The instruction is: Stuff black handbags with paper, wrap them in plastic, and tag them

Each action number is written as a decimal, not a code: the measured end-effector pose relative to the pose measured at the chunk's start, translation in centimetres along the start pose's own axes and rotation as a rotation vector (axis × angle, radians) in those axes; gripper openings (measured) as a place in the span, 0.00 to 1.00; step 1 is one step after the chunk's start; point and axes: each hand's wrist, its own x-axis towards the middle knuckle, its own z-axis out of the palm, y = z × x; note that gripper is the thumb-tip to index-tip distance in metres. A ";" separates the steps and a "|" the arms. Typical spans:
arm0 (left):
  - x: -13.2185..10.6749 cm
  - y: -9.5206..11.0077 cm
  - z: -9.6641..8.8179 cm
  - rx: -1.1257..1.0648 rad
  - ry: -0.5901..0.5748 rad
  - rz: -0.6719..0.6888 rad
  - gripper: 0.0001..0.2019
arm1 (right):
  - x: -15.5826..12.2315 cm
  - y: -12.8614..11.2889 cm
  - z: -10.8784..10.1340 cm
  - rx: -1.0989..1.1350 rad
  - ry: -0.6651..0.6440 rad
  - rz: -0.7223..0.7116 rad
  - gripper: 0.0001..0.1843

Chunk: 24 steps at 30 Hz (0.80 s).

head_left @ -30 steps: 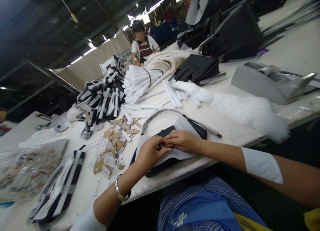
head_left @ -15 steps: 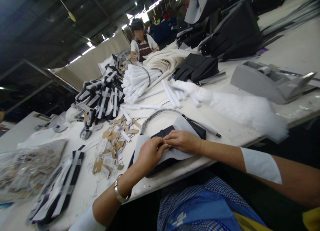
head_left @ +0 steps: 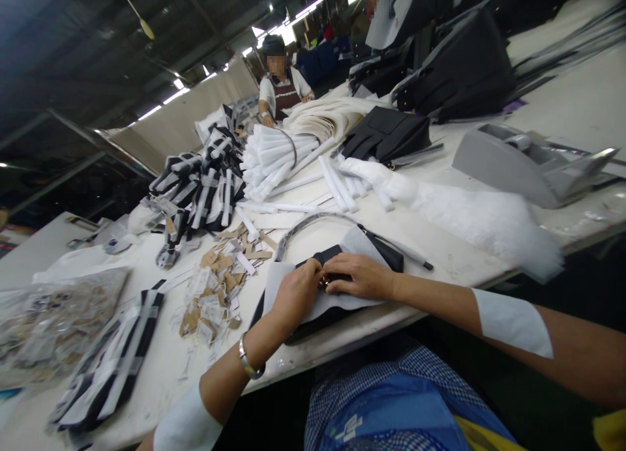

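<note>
A black handbag [head_left: 325,255] lies flat by the table's front edge, with white tissue paper [head_left: 288,283] over part of it. Its arched handle [head_left: 306,219] is wrapped in clear film and rests on the table behind it. My left hand [head_left: 299,291] has its fingers bent and pinched at a small shiny metal fitting [head_left: 323,281] in the bag's middle. My right hand [head_left: 359,276] meets it from the other side, fingers curled on the same fitting. Between the fingertips, most of the fitting is hidden.
Left of the bag lies a heap of paper tags [head_left: 215,288], then wrapped black straps [head_left: 122,360] and a plastic bag [head_left: 59,327]. Behind are white foam tubes [head_left: 268,158] and white stuffing [head_left: 469,210]. A grey tape dispenser [head_left: 518,158] stands right. A co-worker [head_left: 283,89] is across the table.
My left hand has turned and drawn its fingers in more upright at the fitting. The right fingers have curled and lifted a little, showing the shiny metal between the hands. The bag stays put.
</note>
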 end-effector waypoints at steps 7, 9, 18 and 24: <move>0.9 -1.0 -0.6 -0.427 0.034 -0.128 0.08 | 0.1 -0.2 -0.1 0.057 0.027 0.055 0.22; 1.1 -1.6 -0.4 -0.555 0.060 -0.183 0.10 | 0.0 -0.1 0.0 0.067 0.035 0.070 0.24; 1.7 -2.8 0.6 -0.944 0.151 -0.366 0.16 | -0.3 0.0 0.3 0.116 0.045 0.115 0.31; 2.2 -2.9 0.3 -1.099 0.162 -0.429 0.12 | -0.5 0.2 0.4 0.055 0.019 -0.023 0.12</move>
